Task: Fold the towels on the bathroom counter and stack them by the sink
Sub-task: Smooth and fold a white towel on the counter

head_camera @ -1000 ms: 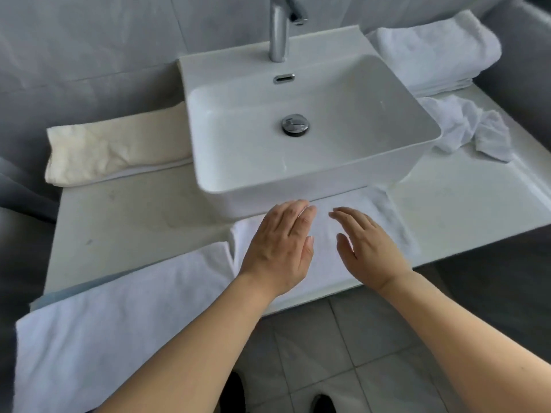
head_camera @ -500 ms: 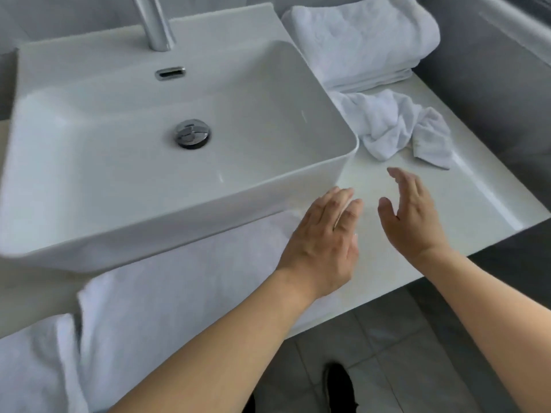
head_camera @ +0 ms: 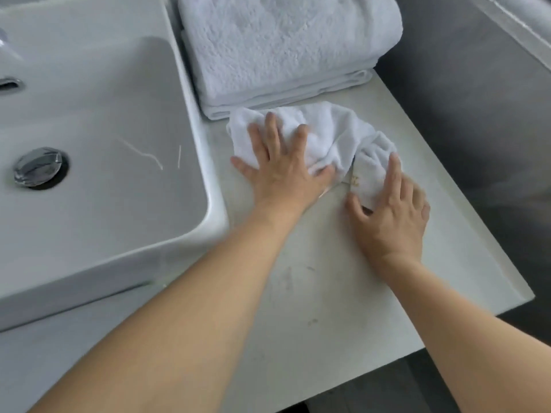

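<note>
A small crumpled white towel (head_camera: pixel 334 132) lies on the pale counter (head_camera: pixel 328 278), right of the sink (head_camera: pixel 193 120). My left hand (head_camera: pixel 283 171) presses flat on the towel's left part with fingers spread. My right hand (head_camera: pixel 390 210) holds the towel's right end, which has a small gold mark, pinched between thumb and forefinger. Just behind the crumpled towel, a stack of folded white towels (head_camera: pixel 283 46) sits against the back wall beside the sink.
The white basin fills the left side, with a chrome drain plug (head_camera: pixel 38 168) in it. A grey wall (head_camera: pixel 477 129) bounds the counter on the right. The counter's front edge runs close below my forearms, with floor beyond it.
My view and both hands have swung right, away from the flat towel in front of the sink. Both hands have come down onto the crumpled towel, and the right hand has taken hold of its end.
</note>
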A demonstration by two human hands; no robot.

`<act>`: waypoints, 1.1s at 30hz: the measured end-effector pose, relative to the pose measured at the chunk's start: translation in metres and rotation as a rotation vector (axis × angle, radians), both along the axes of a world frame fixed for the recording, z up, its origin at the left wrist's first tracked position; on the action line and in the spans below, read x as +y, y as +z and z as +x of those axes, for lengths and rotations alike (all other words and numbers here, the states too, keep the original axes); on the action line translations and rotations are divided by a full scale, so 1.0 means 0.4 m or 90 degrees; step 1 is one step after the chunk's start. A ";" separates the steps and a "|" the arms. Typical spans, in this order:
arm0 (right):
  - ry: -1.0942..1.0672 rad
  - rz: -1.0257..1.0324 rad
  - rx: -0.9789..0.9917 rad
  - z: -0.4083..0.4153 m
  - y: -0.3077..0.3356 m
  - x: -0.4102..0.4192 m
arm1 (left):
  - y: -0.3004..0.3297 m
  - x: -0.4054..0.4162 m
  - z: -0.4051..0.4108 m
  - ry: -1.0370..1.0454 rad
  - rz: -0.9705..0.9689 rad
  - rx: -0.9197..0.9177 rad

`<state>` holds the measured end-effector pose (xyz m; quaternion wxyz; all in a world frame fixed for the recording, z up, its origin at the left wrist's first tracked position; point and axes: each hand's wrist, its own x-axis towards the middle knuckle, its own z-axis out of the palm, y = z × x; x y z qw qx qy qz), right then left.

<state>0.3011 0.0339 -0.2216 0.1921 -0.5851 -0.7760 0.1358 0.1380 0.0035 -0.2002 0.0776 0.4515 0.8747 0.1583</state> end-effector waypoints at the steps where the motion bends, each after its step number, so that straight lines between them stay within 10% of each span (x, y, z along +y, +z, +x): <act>1: -0.008 0.007 -0.006 -0.004 0.001 0.003 | -0.003 0.016 -0.004 -0.003 -0.014 0.011; 10: 0.017 -0.017 0.113 0.001 0.010 0.022 | -0.053 -0.127 0.047 -0.008 0.156 0.167; 33: -0.022 -0.101 0.321 0.007 0.040 -0.007 | 0.032 -0.135 0.103 0.017 0.144 -0.016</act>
